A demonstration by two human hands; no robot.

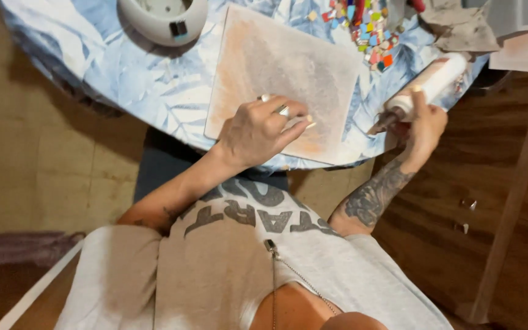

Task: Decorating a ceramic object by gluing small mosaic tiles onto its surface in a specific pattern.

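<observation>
Head view, looking straight down over the person's chest onto a round worktop point(154, 79) covered in a blue and white leaf-print cloth. A square board point(276, 67), smeared with pale grey and peach paste, lies near the worktop's near edge. The left hand point(261, 131) rests on the board's near side, fingers loosely curled together with the fingertips pressing the surface; it holds nothing, and rings show on the fingers. The right hand point(423, 125) sits just past the worktop's right edge, fingers clamped around a white glue bottle point(429, 85). The bottle lies tilted, its dark nozzle pointing down toward the board's near right corner, its body angled up and away over the right edge. The right forearm bears dark tattoos.

Toward the far edge, just beyond the board's far right corner, lies a pile of small coloured tiles point(368, 27) in red, blue, green and yellow. A crumpled grey cloth point(459, 24) sits at the far right, beside the tiles. A round white device point(163, 18) stands at the far left edge, well apart from the board. Brown floor shows around the worktop.
</observation>
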